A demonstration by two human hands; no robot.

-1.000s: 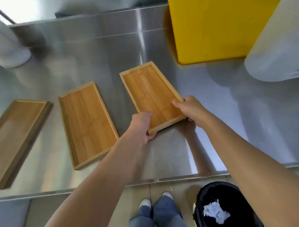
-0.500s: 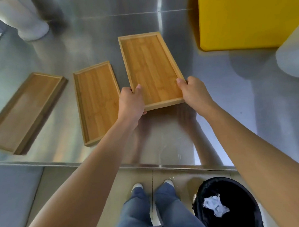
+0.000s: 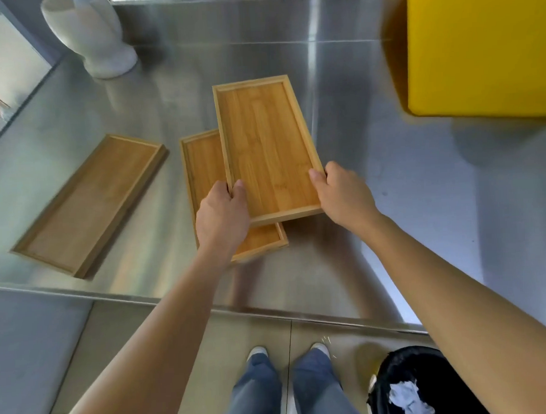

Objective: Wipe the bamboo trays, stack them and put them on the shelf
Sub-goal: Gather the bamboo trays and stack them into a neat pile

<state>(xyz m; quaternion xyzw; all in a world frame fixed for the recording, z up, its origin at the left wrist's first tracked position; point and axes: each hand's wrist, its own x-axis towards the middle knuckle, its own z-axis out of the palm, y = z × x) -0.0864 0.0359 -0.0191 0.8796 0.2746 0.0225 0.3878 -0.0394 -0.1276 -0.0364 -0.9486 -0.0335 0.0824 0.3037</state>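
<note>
Both hands grasp one bamboo tray (image 3: 267,147) by its near end: the left hand (image 3: 222,217) pinches the left rim with thumb inside and fingers wrapped under, while the right hand (image 3: 343,194) clasps the right rim. Directly beneath the held tray, a second tray (image 3: 202,166) lies on the steel counter (image 3: 390,201), partly covered. Left of the left hand, well apart, a third tray (image 3: 90,204) rests flat.

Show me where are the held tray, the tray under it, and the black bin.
held tray (image 3: 267,150), head view, middle of its floor
tray under it (image 3: 204,166), head view, uncovered left strip
black bin (image 3: 429,366), head view, dark inner wall
</note>
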